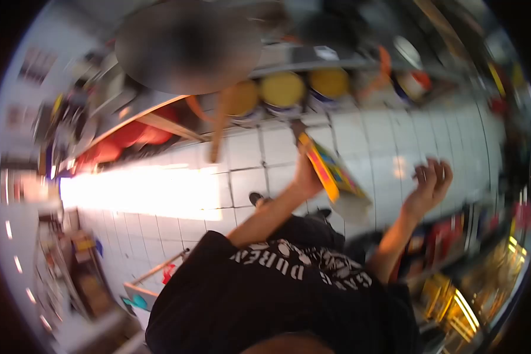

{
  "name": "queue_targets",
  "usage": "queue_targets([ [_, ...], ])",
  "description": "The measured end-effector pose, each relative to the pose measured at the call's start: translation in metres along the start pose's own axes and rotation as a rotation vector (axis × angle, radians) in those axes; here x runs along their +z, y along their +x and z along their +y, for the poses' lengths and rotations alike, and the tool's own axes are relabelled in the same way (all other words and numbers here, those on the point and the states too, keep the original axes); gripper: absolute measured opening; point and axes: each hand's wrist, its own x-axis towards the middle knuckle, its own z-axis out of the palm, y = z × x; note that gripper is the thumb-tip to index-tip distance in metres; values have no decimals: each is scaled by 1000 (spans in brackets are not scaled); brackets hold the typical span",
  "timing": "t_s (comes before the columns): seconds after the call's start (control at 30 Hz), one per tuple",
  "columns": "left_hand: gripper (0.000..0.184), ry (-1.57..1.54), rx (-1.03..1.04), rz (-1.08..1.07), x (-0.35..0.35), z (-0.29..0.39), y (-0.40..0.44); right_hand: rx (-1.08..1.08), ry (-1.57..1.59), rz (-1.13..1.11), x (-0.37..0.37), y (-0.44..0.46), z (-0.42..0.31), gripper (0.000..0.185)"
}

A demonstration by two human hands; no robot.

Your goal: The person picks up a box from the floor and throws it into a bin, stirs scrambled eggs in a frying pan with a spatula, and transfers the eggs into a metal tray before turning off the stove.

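My left hand is closed around the edge of a flat yellow package with pink and blue print. The package is tilted, its top end leaning toward the row of buckets. A dark piece shows at its upper end and a greyish blurred part at its lower end; I cannot tell what it contains. My right hand is held up to the right, apart from the package, its fingers loosely curled and spread with nothing in them. White floor tiles lie below both hands.
Several buckets with yellow lids stand along the shelf ahead. A round grey blurred object looms at upper left. Red rounded items sit under a wooden-edged table. Shelved goods line the right side. Bright light enters from the left.
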Motion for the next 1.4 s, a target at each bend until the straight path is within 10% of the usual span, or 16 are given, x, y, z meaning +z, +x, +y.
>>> queue_targets([
  [0.1,56,-84,-173,189,-145,49,-13,144,-203,-8,40,-44,84,31],
  [0.27,100,-377,240,559,-258,218,-158,714,-715,-277,64,-148,296,32],
  [0.4,100,-374,584,480,-329,322,-239,1166,-961,-799,128,-256,330,32],
  [0.6,104,-587,805,454,-415,412,-298,1239,-961,-1291,314,-353,330,33],
  [0.9,86,-860,1269,432,-506,530,-446,751,-810,-2503,759,-624,202,57],
  [1.03,82,-1018,1522,420,-563,530,-506,594,-238,-3170,867,-806,99,74],
  [1.1,81,-1110,1611,467,-596,544,-528,56,107,-3417,896,-882,35,81],
  [1.23,79,-1084,1733,457,-674,613,-579,-946,325,-3404,922,-1011,-16,89],
  [1.4,80,-1196,1629,609,-730,742,-687,-640,69,-3208,987,-1129,-48,50],
])
